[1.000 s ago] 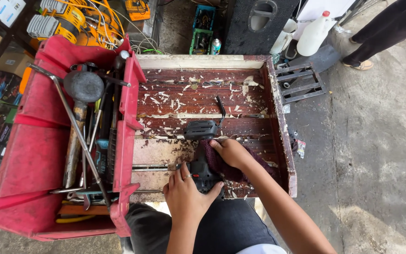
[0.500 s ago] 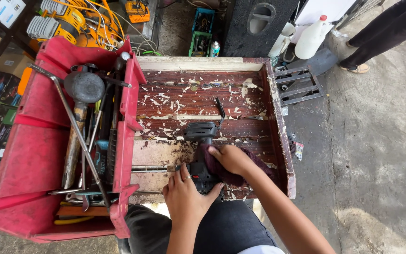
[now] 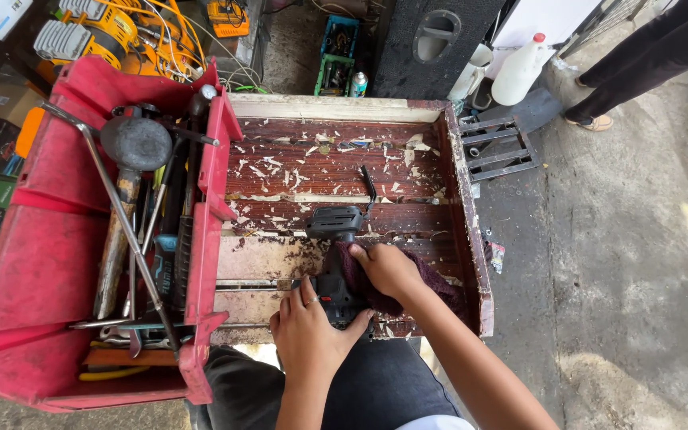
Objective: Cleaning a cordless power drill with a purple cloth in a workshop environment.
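A black cordless power tool lies on a worn wooden tray-like box covered in flaking paint chips. My left hand grips the tool's rear body near the tray's front edge. My right hand presses a dark maroon cloth against the tool's middle. A thin black cord runs from the tool toward the tray's far side.
A red open toolbox on the left holds a large hammer, metal rods and hand tools. Behind are yellow equipment, a black speaker cabinet and a white jug. Another person's leg stands at the upper right on concrete floor.
My right hand with the cloth has shifted slightly along the tool's body. The left hand keeps its hold in the same place.
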